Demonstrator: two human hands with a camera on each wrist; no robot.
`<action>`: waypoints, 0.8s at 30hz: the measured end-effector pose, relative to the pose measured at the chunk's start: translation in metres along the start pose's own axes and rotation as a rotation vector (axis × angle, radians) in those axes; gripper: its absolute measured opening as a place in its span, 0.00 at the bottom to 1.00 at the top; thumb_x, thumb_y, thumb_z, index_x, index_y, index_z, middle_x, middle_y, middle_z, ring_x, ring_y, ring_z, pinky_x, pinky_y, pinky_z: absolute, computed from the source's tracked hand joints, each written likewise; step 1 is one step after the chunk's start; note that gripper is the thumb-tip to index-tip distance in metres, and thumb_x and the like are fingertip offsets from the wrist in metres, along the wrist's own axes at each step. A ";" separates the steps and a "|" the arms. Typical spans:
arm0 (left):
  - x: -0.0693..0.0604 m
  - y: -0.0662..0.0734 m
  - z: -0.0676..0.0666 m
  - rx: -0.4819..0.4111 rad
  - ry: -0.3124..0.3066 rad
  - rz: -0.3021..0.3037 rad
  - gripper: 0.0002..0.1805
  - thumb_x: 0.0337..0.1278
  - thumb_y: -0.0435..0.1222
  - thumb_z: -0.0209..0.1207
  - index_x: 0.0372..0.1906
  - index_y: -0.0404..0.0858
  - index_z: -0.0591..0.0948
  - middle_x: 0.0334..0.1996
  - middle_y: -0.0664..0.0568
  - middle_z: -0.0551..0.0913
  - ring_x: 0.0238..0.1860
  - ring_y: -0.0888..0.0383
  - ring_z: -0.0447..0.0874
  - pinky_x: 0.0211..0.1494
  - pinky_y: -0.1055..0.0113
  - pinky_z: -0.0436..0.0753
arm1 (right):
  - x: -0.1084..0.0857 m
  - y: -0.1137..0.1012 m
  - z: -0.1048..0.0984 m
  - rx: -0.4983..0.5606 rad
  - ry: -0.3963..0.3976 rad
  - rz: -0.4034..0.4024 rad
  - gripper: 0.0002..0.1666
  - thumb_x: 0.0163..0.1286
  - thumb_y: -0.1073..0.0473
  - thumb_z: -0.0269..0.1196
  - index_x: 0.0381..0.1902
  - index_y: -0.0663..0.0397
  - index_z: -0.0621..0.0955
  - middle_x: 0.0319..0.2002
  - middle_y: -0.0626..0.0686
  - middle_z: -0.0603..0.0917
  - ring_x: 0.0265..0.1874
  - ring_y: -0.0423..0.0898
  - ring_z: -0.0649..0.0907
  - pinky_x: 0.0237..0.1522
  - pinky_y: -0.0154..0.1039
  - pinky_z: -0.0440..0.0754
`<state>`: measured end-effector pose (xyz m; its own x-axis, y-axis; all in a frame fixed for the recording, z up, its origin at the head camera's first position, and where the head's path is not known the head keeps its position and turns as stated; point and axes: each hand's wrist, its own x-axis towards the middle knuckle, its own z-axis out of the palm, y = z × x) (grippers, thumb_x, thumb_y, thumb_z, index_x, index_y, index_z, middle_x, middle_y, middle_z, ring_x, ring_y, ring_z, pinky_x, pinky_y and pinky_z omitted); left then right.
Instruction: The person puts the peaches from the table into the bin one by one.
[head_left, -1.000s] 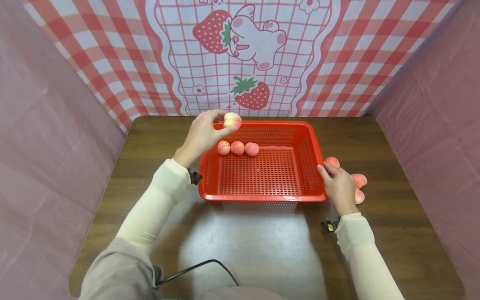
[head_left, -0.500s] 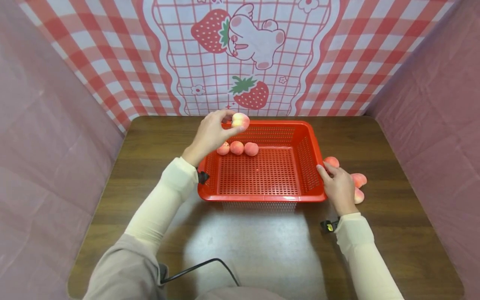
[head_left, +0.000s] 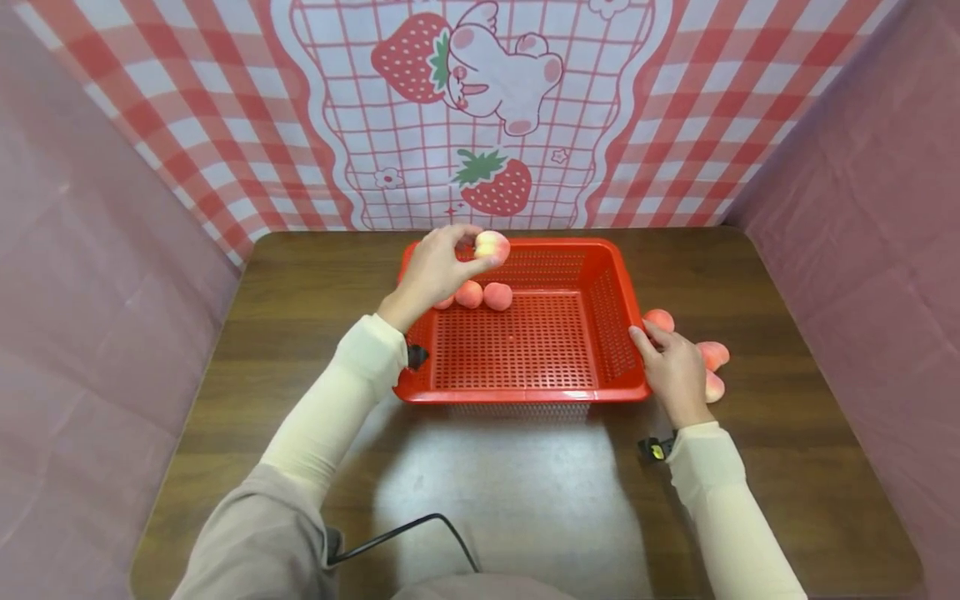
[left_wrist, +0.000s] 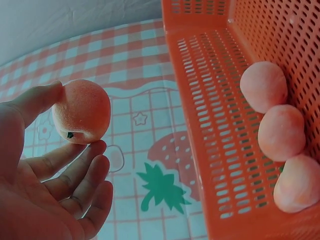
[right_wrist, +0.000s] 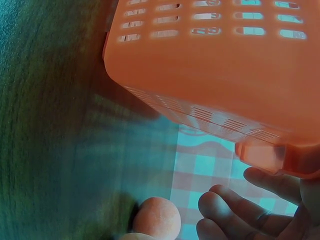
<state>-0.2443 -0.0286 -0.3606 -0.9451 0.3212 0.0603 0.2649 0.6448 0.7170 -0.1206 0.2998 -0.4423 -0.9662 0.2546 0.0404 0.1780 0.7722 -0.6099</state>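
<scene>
Brown wood-grain table, pale glare across its near middle. Nearest: black cable, curved; grey-brown garment at the lower edge; 2 pale sleeves reaching forward; 2 black wrist devices, 1 per arm.

Right hand: light hold on the right rim of the red basket, thumb over the rim, fingers outside it. Right wrist view shows those fingers loosely bent and parted. Loose peaches on the table by this hand: 3 visible, 2 partly covered along its outer side, the other just past the fingers.

Basket: 1, rectangular, upright on the table, slotted walls and floor. Inside, 3 peaches in a close row, far left part of the floor. Leftmost of these partly behind the left hand in the head view.

Left hand: raised by the basket's far left corner, closed only partway, pinching 1 held peach between thumb and fingertips. Lower fingers curved, palm uncovered in the left wrist view; small dark green mark on the fruit there. Held peach shows against the basket's back wall and rim, apart from the row; its height cannot be told. Peaches in view: 7

Far: red-and-white checked cloth, printed with 2 strawberries and 1 white animal figure. Pink side cloths: 2, left and right
</scene>
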 end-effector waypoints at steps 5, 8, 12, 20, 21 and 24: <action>0.003 0.000 0.008 -0.007 -0.014 0.010 0.32 0.54 0.55 0.65 0.61 0.43 0.76 0.55 0.51 0.81 0.56 0.54 0.76 0.60 0.58 0.76 | 0.001 -0.002 -0.001 -0.001 -0.029 0.029 0.38 0.72 0.34 0.50 0.68 0.53 0.71 0.58 0.65 0.80 0.44 0.58 0.78 0.48 0.51 0.76; 0.005 0.000 0.014 0.004 -0.024 0.006 0.33 0.55 0.56 0.64 0.61 0.44 0.76 0.55 0.51 0.81 0.56 0.54 0.76 0.61 0.57 0.76 | 0.001 -0.002 -0.001 -0.003 -0.029 0.031 0.38 0.72 0.34 0.50 0.68 0.53 0.71 0.59 0.65 0.79 0.46 0.58 0.78 0.51 0.54 0.76; 0.008 -0.003 0.024 0.015 -0.031 -0.005 0.33 0.55 0.56 0.64 0.61 0.43 0.76 0.53 0.51 0.82 0.55 0.54 0.76 0.59 0.57 0.77 | 0.001 -0.001 -0.001 -0.011 -0.020 0.022 0.37 0.72 0.35 0.50 0.67 0.54 0.72 0.60 0.65 0.78 0.48 0.61 0.79 0.54 0.57 0.76; 0.015 -0.011 0.039 0.033 -0.052 -0.013 0.33 0.55 0.55 0.64 0.61 0.41 0.76 0.52 0.50 0.83 0.54 0.54 0.79 0.58 0.58 0.78 | 0.000 -0.001 -0.001 -0.018 -0.011 0.009 0.37 0.73 0.35 0.50 0.67 0.55 0.72 0.60 0.66 0.78 0.51 0.63 0.79 0.57 0.59 0.75; 0.016 -0.012 0.041 0.035 -0.052 -0.012 0.32 0.56 0.55 0.64 0.61 0.41 0.76 0.52 0.50 0.83 0.54 0.53 0.79 0.58 0.58 0.78 | 0.000 -0.001 -0.001 -0.017 -0.009 0.008 0.37 0.73 0.35 0.50 0.66 0.55 0.73 0.60 0.66 0.78 0.51 0.62 0.79 0.57 0.59 0.75; 0.017 -0.014 0.045 0.032 -0.057 -0.018 0.32 0.55 0.54 0.65 0.60 0.41 0.77 0.52 0.49 0.83 0.53 0.53 0.79 0.58 0.57 0.78 | 0.000 -0.001 -0.001 -0.020 -0.006 0.005 0.37 0.73 0.35 0.50 0.66 0.55 0.73 0.58 0.66 0.79 0.49 0.62 0.80 0.55 0.59 0.76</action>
<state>-0.2557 -0.0008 -0.4013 -0.9376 0.3476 0.0073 0.2547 0.6722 0.6952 -0.1207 0.2996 -0.4413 -0.9664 0.2551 0.0321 0.1868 0.7826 -0.5938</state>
